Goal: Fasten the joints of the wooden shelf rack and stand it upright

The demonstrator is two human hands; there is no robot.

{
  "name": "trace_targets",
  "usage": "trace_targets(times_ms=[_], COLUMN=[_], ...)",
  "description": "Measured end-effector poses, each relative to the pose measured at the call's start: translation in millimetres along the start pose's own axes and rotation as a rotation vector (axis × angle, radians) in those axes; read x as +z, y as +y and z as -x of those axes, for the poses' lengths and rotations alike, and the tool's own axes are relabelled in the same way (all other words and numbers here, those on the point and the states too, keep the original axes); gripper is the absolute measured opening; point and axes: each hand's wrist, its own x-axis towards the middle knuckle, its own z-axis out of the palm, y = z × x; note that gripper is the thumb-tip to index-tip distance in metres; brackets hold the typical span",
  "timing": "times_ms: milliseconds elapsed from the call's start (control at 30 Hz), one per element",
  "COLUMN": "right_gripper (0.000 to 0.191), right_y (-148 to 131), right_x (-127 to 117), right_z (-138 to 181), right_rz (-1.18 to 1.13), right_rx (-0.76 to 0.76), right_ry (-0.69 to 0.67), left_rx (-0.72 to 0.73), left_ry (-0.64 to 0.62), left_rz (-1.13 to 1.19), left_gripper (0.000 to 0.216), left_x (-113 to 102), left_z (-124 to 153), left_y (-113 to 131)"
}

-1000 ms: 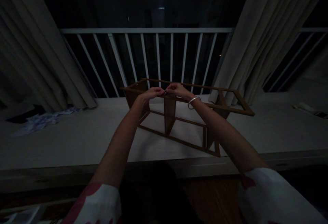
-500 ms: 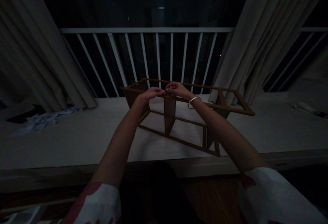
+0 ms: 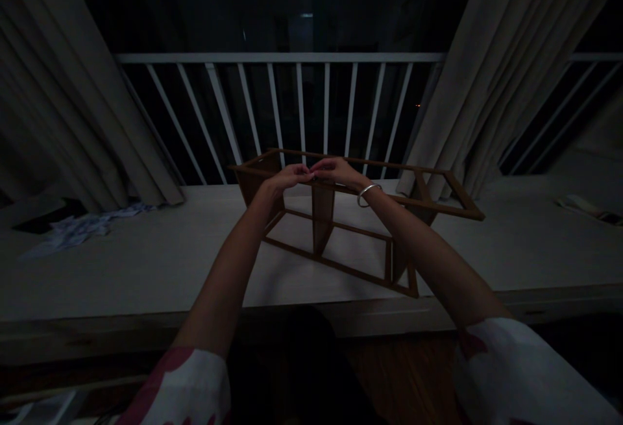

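Observation:
A brown wooden shelf frame (image 3: pixel 323 220) lies on its side on a pale ledge (image 3: pixel 204 269). My left hand (image 3: pixel 291 177) is at its upper rail, above the middle shelf board, with fingertips pinched together. My right hand (image 3: pixel 335 172), with a silver bangle (image 3: pixel 368 195) at the wrist, meets it there, and its fingers are bent and closed too. The fingertips of both hands touch or nearly touch. Whatever sits between them is too small and dark to make out.
Behind the frame runs a white railing (image 3: pixel 282 58) before a dark window. Beige curtains (image 3: pixel 467 74) hang on both sides. Crumpled papers (image 3: pixel 82 227) lie at the ledge's left, and a small strip-like item (image 3: pixel 586 209) at its far right.
The right hand's fingers have dipped and stretched a little to the left, closing over the left fingertips. A small dark bit seen between them is now covered. The frame has not moved.

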Motion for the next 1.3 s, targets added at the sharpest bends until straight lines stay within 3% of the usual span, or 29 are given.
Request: trace_targets(times_ms=[300,533,967,1300], right_gripper=[0.028,0.029,0.027,0.031], right_y=[-1.5,-5.1,-1.5,-0.3], right_x=[-0.2,1.3,0.7,0.9], right_z=[1.6,2.7,2.0,2.5], right_rz=[-0.033,-0.060,-0.055,-0.090], right_rx=[0.030,0.036,0.013,0.052], right_ry=[-0.055,-0.081,-0.100,-0.109], left_rx=[-0.033,-0.019,-0.006,-0.013], left_ry=[0.117,0.051,0.033,0.013], left_rz=[-0.001,0.030,-0.035,-0.010], left_gripper=[0.036,0.054,0.035,0.034], left_x=[0.6,0.0,-0.2,0.9], left_z=[-2.6,-1.6,2.4,3.2], left_y=[-8.1,-5.1,3.6,3.4])
